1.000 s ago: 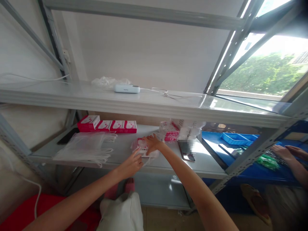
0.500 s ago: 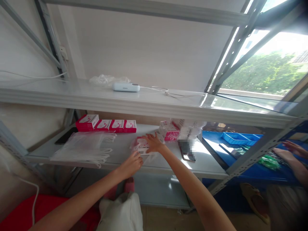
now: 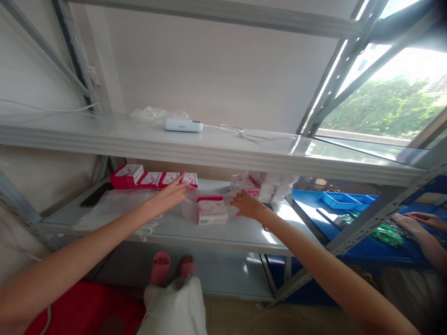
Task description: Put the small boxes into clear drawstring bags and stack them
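A clear plastic bag (image 3: 190,209) with a pink-and-white box (image 3: 211,211) inside hangs just above the grey lower shelf (image 3: 244,232), stretched between my two hands. My left hand (image 3: 172,193) pinches the bag's upper left edge, close to the row of pink boxes (image 3: 153,179). At the bag's right edge my right hand (image 3: 246,205) grips it with fingers closed, in front of a pile of bagged boxes (image 3: 260,185).
A stack of flat clear bags (image 3: 115,209) and a dark phone (image 3: 92,197) lie at the shelf's left. The upper shelf holds a white device (image 3: 182,125), a cable and crumpled plastic. At right, another person's hands (image 3: 417,221) work over a blue table with a blue tray (image 3: 340,200).
The bag with the box has been lifted off the shelf. My left hand moved up and left to the bag's edge; my right hand moved right. The view tilted slightly.
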`<state>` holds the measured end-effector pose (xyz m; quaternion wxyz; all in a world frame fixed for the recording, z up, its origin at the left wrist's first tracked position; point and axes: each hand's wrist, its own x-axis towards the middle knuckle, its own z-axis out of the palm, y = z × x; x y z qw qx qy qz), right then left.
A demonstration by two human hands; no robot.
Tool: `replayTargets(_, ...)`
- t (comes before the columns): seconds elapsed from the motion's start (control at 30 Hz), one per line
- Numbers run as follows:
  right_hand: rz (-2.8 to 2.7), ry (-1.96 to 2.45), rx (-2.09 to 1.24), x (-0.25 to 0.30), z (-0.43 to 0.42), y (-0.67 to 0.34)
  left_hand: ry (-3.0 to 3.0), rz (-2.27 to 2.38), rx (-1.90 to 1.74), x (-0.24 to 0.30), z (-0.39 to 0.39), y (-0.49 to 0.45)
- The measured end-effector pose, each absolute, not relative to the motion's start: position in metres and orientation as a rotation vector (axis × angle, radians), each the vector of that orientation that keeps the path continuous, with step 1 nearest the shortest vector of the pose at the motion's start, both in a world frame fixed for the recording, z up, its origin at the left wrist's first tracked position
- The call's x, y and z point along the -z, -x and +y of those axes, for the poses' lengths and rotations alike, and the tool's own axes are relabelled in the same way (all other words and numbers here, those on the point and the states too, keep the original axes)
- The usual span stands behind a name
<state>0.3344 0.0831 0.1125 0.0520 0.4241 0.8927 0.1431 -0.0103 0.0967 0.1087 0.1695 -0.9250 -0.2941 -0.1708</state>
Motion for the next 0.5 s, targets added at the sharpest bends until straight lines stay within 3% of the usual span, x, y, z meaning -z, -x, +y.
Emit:
replayTargets(0.1, 2.701, -1.256, -0.664, -0.139, 0.087, -0.333, 2.627, -0.751, 0.351, -0.136, 0.094, 0.004)
replayTargets(0.17, 2.761, -1.266, -0.614, -0.154, 0.089, -0.327, 2.588, -0.749, 0.336, -0.149, 0.088, -0.005)
replayTargets(0.33, 3.047, -1.456, -0.256, -0.159, 0.085, -0.325, 2.489, -0.828, 0.44, -0.162, 0.076, -0.011)
replayTargets(0.5, 3.137, -2.004, 0.392, -0.106, 0.082, -0.342, 2.512, -1.245, 1.014, -0.133, 0.085, 0.004)
